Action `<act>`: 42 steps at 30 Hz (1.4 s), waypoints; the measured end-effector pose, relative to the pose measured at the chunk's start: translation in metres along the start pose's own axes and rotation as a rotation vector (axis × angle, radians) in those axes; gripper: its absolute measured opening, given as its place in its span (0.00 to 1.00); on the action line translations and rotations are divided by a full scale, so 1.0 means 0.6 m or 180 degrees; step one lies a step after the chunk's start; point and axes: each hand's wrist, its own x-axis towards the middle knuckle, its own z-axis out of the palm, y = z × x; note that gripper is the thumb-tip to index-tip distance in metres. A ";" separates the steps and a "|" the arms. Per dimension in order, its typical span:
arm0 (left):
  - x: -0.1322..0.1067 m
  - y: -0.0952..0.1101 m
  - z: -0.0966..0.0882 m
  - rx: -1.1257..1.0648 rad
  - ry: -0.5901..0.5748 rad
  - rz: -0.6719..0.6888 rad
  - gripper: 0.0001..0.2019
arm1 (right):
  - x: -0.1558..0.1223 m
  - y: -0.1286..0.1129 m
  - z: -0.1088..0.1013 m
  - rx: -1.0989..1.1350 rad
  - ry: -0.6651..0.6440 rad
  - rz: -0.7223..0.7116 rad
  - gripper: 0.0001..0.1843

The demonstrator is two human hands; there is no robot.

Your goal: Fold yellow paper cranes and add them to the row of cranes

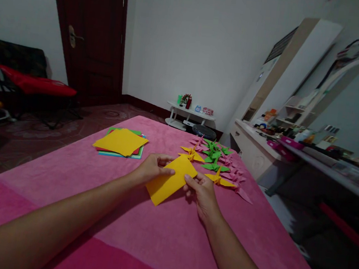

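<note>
A white wall [194, 32] fills the back of the room, and a pink plush cloth [136, 229] spreads across the foreground, deeper pink at its near edge. A dark red door [95, 21] with a metal handle stands at the back left. On the right, a tall white cabinet unit [312, 50] rises near a white dressing table [252, 149] crowded with small bottles and boxes. A folding chair [16, 59] with red fabric over its seat stands on the left, and a low white stand [191, 108] sits against the far wall.

On the cloth, a cluster of folded paper birds [212, 156], green, pink and yellow, lies to the right. To the left is a loose stack of square paper [122, 142], a yellow sheet on top and red, green and blue edges peeking out.

Between the two is a piece of yellow paper [169, 186], held at a slant. The left hand [155, 167] pinches its upper left side, thumb flat on the face; the right hand [201, 192] pinches the right edge, thumb on top and fingers curled beneath.
</note>
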 end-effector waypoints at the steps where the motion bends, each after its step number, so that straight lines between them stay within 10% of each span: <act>1: 0.000 -0.006 -0.002 0.0001 -0.0022 -0.0023 0.25 | 0.000 0.006 -0.002 -0.0035 -0.0026 0.0031 0.16; 27: -0.014 0.017 0.029 0.0691 -0.0447 0.0209 0.18 | -0.001 -0.022 -0.009 -0.0703 0.0249 -0.1040 0.10; 32: -0.004 0.024 0.003 0.0800 -0.0062 0.0125 0.31 | 0.011 0.001 -0.029 -0.0252 0.0916 -0.1051 0.12; 42: 0.005 0.032 -0.020 0.0283 0.0549 0.0319 0.26 | 0.025 0.016 -0.050 0.0491 0.1144 -0.1022 0.10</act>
